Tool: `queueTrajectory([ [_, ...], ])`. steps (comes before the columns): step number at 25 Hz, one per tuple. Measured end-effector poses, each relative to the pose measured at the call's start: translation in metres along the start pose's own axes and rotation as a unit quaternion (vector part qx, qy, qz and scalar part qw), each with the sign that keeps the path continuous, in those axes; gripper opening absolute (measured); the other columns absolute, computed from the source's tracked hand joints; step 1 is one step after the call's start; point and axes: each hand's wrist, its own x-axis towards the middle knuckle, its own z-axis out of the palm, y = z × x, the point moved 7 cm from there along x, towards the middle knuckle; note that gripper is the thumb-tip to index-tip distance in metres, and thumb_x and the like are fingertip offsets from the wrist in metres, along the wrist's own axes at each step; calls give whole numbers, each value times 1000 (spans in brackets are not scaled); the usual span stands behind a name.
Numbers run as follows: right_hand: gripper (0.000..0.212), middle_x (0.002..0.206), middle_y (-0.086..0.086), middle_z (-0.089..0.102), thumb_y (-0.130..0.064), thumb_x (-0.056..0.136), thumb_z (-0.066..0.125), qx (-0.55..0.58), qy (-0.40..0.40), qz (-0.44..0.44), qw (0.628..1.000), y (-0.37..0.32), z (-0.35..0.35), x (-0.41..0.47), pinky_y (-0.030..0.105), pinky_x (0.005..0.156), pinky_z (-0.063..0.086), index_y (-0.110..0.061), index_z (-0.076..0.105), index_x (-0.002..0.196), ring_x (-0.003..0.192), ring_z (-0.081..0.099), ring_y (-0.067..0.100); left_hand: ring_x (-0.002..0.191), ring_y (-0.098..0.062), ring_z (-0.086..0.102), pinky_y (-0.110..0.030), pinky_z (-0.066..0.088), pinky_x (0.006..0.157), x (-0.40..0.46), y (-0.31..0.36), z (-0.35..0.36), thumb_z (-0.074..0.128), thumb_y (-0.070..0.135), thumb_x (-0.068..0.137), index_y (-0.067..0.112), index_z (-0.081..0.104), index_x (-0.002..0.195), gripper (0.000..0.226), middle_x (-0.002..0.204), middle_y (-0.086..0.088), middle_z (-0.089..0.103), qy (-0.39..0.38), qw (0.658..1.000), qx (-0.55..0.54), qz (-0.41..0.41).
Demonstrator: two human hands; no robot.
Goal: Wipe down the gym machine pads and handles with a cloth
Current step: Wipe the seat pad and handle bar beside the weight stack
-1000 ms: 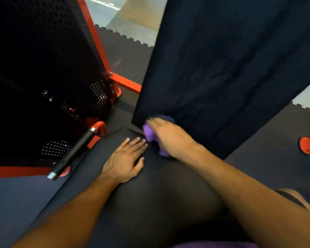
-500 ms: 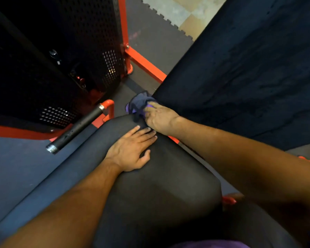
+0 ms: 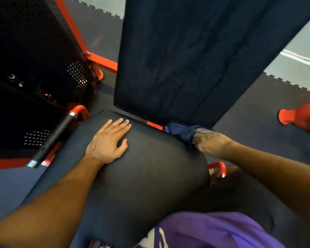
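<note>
A black seat pad [image 3: 141, 176] fills the middle of the view, with a tall dark back pad [image 3: 195, 59] rising behind it. My left hand [image 3: 108, 142] lies flat on the seat pad, fingers spread, holding nothing. My right hand [image 3: 211, 142] grips a dark blue and purple cloth [image 3: 181, 130] at the seat's far right corner, where the seat meets the bottom of the back pad. A black handle [image 3: 55, 135] with metal ends juts out on a red bracket left of the seat.
A black perforated weight-stack cover [image 3: 34, 51] with a red frame [image 3: 100, 60] stands at the left. A red machine foot [image 3: 301, 115] sits on the dark rubber floor mat at the right. A small red handle [image 3: 219, 169] shows by the seat's right edge.
My right hand has dragged the cloth from the seat's far left corner to its far right corner along the base of the back pad. My left hand stays flat on the seat.
</note>
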Motion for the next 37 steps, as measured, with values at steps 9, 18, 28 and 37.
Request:
queueTrajectory([
  [9,45,144,1,51,-9,98,53,389,38,220,894,30,-6,-107,27,112,31,-19,51,142,135,48,20,151,-13,33,-41,20,128,0,1,-1,41,40,97,18,51,151,60,158,3,45,6,1000,-3,1],
  [18,39,107,-9,46,-10,100,46,653,375,375,541,2,-50,-113,9,82,39,-41,64,115,101,52,3,146,-18,44,-31,20,125,7,5,-4,29,63,100,20,54,149,70,158,9,43,7,999,24,-30],
  [28,28,102,0,52,1,83,69,465,601,455,465,-2,-78,-155,25,68,48,-16,53,99,86,55,11,158,-17,-15,-49,11,129,64,82,45,48,52,102,27,-6,165,87,171,2,-22,2,999,19,-43],
  [37,71,151,16,37,-29,82,69,73,431,441,784,45,-72,-37,67,118,14,-17,48,149,146,26,36,159,-16,-13,-47,13,129,66,81,48,47,53,101,31,-10,164,88,170,5,-25,-4,999,21,-39],
])
